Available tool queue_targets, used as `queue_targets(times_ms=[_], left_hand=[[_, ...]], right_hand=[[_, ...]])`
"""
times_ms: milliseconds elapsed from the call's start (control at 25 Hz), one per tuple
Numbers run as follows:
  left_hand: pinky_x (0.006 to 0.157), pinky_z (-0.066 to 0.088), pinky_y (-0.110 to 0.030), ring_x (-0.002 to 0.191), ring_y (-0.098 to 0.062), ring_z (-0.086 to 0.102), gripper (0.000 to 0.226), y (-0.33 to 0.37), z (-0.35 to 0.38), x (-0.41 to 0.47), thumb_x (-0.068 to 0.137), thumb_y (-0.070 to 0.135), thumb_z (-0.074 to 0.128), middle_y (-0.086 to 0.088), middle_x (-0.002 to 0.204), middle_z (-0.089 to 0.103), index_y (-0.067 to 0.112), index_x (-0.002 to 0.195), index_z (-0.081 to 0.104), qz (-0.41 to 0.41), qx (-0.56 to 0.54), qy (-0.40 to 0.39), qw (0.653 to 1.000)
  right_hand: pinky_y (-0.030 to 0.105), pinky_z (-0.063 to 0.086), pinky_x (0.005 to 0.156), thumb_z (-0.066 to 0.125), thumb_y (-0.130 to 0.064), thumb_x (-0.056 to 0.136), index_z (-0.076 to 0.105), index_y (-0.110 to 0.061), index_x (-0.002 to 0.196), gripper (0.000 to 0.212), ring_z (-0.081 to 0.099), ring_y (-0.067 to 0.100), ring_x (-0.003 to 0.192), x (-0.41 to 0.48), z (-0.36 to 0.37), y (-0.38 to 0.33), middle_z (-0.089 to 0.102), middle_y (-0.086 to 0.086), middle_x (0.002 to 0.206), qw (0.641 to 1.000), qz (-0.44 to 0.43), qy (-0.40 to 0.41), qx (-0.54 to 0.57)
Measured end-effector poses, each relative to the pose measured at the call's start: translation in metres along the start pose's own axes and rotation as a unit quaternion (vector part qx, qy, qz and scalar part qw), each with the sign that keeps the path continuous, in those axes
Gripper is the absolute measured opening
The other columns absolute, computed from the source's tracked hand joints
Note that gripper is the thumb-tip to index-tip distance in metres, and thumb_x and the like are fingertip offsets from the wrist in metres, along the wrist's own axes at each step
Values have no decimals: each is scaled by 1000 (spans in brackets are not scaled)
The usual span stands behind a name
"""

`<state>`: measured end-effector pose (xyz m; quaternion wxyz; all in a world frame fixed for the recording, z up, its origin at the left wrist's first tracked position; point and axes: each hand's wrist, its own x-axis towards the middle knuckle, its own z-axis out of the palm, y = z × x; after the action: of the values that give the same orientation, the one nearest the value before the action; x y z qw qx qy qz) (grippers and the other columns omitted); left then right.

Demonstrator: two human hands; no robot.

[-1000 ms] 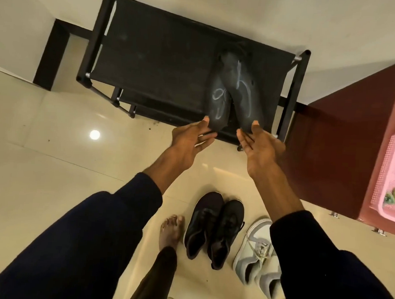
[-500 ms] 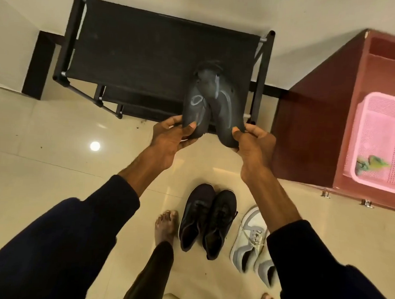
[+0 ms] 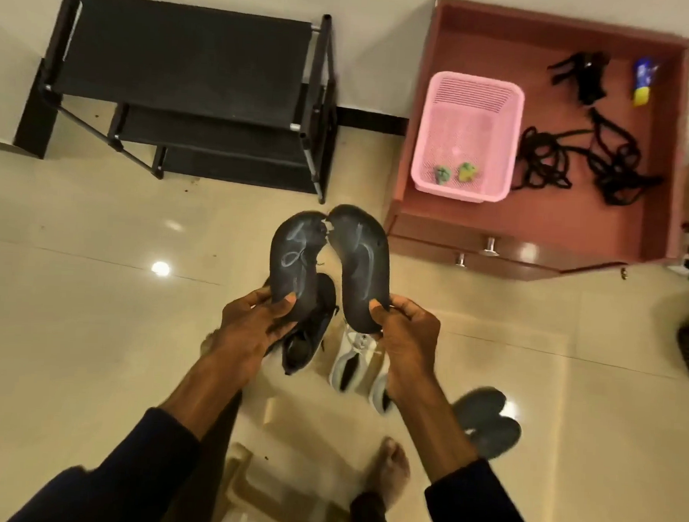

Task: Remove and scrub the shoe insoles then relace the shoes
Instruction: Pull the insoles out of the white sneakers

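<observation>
The left hand (image 3: 258, 322) pinches the left insole (image 3: 295, 254) at its heel, and the right hand (image 3: 409, 328) pinches the right insole (image 3: 361, 257) likewise. Both insoles are held above the floor, toe ends touching.

Risk: a thumb pinch on a flexible heel may slip. The insole would then drop onto the black shoe (image 3: 304, 348) beneath.
</observation>
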<state>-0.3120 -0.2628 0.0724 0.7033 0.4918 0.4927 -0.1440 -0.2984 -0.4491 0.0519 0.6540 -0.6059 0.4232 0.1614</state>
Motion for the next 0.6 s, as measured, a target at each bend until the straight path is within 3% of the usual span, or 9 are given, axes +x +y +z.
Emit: queue_targets(times_ms=[80,200,280,400,480,600], left_hand=[[84,58,-37,100,-32,72,24,-47,21,-26,89,-3,71,-17,111,74,3,112,68,-16,-12,15,1000],[89,57,-39,88,-24,74,24,-105,48,-45,91,-3,69,-10,100,77,3,115,68,-39,8,5,999],[87,57,-37,92,-26,72,30,-139,66,-49,92,-2,68,-13,108,74,1,122,66,-54,39,-14,998],[78,57,-33,98,-27,70,35,-171,85,-47,92,-2,68,-17,120,71,0,126,65,-70,73,-28,994],[79,58,-33,96,-26,71,34,-182,94,-45,91,-2,68,-17,119,72,-1,126,66,-74,94,-43,992],[74,58,-31,97,-25,72,30,-198,106,-38,90,-2,70,-15,115,73,3,120,68,-92,149,-68,982]], right_hand=[[33,59,79,77,-1,85,74,-4,104,20,73,20,83,-11,-57,23,78,6,93,1000,20,9,16],[39,61,83,79,-5,83,75,-18,88,14,74,21,85,-14,-121,67,78,1,85,998,50,44,-3],[39,63,78,78,-4,84,73,-20,84,17,73,22,83,-10,-157,97,77,3,83,994,81,77,11],[39,62,82,77,-5,87,74,-11,102,17,73,24,89,-12,-193,132,76,8,95,984,129,115,44],[43,61,86,77,-7,87,73,-14,102,16,73,24,91,-13,-206,147,75,6,97,980,145,134,37],[39,62,81,77,-8,88,72,-14,109,22,72,23,91,-6,-217,156,73,7,104,970,162,174,57]])
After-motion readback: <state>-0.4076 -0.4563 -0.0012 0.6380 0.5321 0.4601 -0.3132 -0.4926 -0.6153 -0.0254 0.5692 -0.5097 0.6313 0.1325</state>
